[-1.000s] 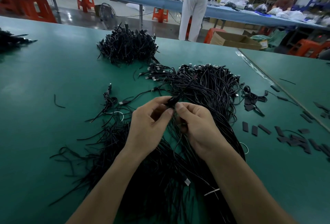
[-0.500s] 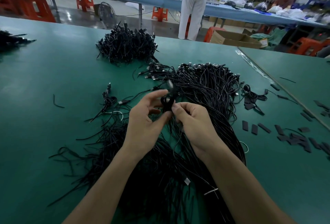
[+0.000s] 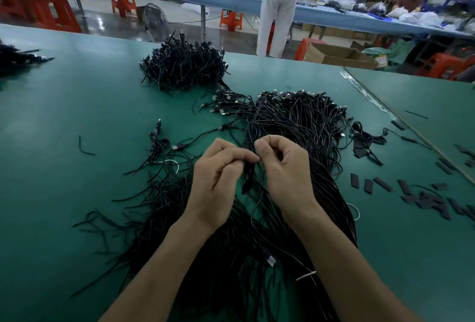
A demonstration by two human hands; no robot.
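We are looking down on a green table point(image 3: 77, 95) that is filling most of the view. A big sheaf of loose black cables point(image 3: 303, 126) is lying across its middle, running from the near edge, under both forearms, and fanning out toward the far edge, where many plugs are showing. Behind it, close to the far edge, a heap of bundled cables point(image 3: 182, 67) is sitting apart from the sheaf. Toward the right edge, flat black strips point(image 3: 424, 198) are lying scattered on the bare surface.

Over the middle of the sheaf we are seeing both hands working close together, their thumbs nearly meeting. The left hand point(image 3: 214, 185) is curling its fingers inward, with thumb and forefinger pinching a single black cable point(image 3: 247, 180). The right hand point(image 3: 288, 177) is likewise curling, its thumb and bent fingers gripping the same cable just beside the left. That cable is hanging down in the narrow gap between the two palms, above the sheaf. We are not making out its plug end. Near the right forearm a white tie point(image 3: 305, 276) is lying on the cables.
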